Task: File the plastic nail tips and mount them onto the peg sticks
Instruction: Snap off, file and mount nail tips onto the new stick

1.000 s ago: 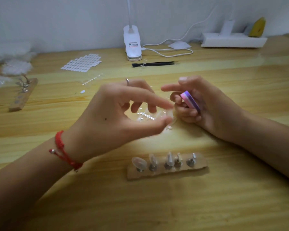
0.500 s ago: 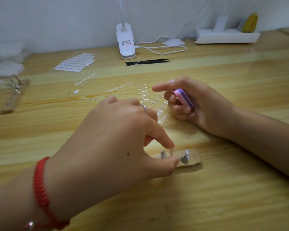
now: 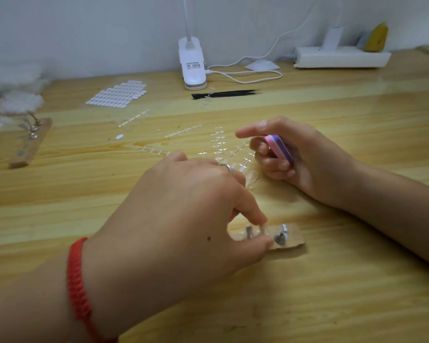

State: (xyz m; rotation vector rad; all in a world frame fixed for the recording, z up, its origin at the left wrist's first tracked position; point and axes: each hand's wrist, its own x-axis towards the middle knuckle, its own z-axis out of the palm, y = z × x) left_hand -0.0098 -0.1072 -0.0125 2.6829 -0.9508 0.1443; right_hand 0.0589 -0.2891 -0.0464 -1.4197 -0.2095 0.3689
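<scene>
Thumb and forefinger of palm-down left hand pinch a nail tip; right hand grips a file.

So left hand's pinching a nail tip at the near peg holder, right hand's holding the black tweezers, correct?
One slip: in the head view the right hand grips a pink and purple file, while the black tweezers lie on the table near the lamp. The left hand does pinch a nail tip at the near peg holder.
</scene>
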